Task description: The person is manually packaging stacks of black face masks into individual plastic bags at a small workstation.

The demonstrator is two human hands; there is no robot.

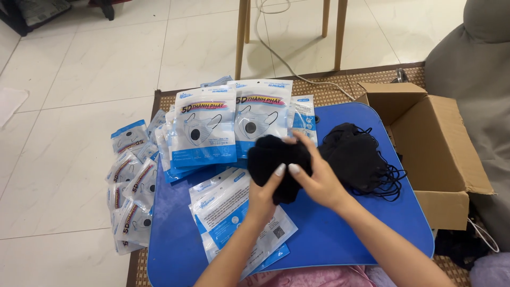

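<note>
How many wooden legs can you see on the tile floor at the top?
3: one leg left, long and nearest; a second close beside it; a third right. A fourth stub may be another leg, so more could be cropped out.

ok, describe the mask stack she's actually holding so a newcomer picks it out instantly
Start at the blue table. Just left of its middle, the left hand and right hand grip a black mask stack from both sides. Unlike the loose black mask pile to its right, it is held and no ear loops spill out.
</note>
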